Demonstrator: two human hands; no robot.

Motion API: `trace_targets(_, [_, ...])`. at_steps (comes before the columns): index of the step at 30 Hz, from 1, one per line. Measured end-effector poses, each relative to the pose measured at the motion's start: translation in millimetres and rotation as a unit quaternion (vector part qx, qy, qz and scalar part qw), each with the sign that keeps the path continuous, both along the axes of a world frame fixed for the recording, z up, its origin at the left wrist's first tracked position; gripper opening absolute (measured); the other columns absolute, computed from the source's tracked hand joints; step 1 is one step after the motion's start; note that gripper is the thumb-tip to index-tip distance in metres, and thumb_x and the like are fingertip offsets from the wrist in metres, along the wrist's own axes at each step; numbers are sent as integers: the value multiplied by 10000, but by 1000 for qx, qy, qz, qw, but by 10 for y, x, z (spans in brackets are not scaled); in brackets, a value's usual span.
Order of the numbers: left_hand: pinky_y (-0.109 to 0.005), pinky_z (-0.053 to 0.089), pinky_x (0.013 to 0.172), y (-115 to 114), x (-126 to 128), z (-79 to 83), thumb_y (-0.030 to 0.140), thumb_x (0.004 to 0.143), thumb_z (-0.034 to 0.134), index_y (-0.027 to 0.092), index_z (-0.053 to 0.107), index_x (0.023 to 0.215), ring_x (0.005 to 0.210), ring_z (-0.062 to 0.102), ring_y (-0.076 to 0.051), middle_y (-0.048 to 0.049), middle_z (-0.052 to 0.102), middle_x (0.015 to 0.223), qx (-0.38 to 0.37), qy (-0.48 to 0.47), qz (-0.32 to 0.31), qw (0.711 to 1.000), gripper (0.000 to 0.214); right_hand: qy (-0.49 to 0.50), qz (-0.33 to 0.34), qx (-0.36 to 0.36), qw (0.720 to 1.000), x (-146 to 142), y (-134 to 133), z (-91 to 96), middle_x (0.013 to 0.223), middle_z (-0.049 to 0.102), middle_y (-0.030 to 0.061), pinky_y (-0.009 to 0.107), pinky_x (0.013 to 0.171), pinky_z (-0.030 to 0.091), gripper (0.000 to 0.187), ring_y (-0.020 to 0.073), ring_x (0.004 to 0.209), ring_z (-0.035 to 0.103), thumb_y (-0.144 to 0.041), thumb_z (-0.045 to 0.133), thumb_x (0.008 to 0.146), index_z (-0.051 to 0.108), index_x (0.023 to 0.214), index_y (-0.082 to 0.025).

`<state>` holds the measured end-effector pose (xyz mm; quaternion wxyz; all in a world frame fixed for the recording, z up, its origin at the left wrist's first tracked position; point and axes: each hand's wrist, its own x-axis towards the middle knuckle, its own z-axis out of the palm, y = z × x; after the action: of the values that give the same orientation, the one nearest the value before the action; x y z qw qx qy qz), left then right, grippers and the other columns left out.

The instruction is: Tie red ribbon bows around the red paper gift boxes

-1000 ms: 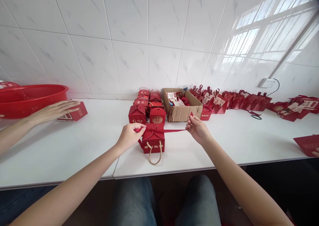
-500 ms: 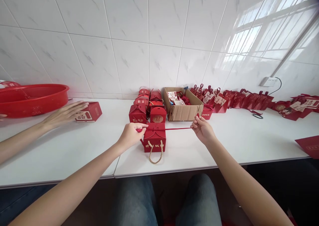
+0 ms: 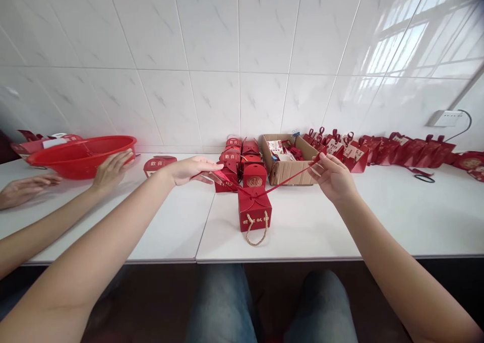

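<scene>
Red box (image 3: 255, 213) just below centre frame looks like light, dentable card, so I'd steady its lower sides — soft, probably slippery ribbon (image 3: 283, 182) on top, left hand (image 3: 192, 170) and right hand (image 3: 335, 178) each pinching a tail.

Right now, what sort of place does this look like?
Probably a packing workroom: many red gift boxes on a long white table, red ribbon, and an open cardboard box of supplies.
</scene>
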<state>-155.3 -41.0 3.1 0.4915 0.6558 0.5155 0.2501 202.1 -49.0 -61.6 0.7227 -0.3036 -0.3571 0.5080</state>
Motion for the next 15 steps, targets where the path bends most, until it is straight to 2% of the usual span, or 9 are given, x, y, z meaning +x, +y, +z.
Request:
trace_targets(3, [-320,523,785,50,15,257,440,673,732,170,740,758,976,656,-274,-119,732,971,22,-3,-30,999,282,-62,-8,34,997,-122,21,255,716,650,-31,243,675,533,214,91,655,618,-286,828,608,662,725,-220])
trace_targets(6, [-322,518,763,112,188,371,381,708,719,181,740,835,998,647,-274,-118,711,1075,17,-68,-44,997,238,-145,-3,72,987,-321,45,475,738,656,-7,245,659,507,190,114,705,628,-343,798,647,687,736,-217])
trace_targets(10, [-342,504,716,159,525,287,346,721,729,167,718,942,923,665,-265,-118,698,1108,-11,-213,-11,977,285,-197,22,90,976,-628,94,676,738,654,-7,238,647,471,199,104,694,608,-382,773,667,693,726,-209])
trace_targets(15, [-318,466,756,86,762,65,397,788,666,217,701,1020,1025,622,-235,-49,665,1194,47,-300,-3,953,297,-218,38,92,971,-857,147,785,719,655,-10,242,641,428,205,100,681,589,-389,749,683,676,712,-199])
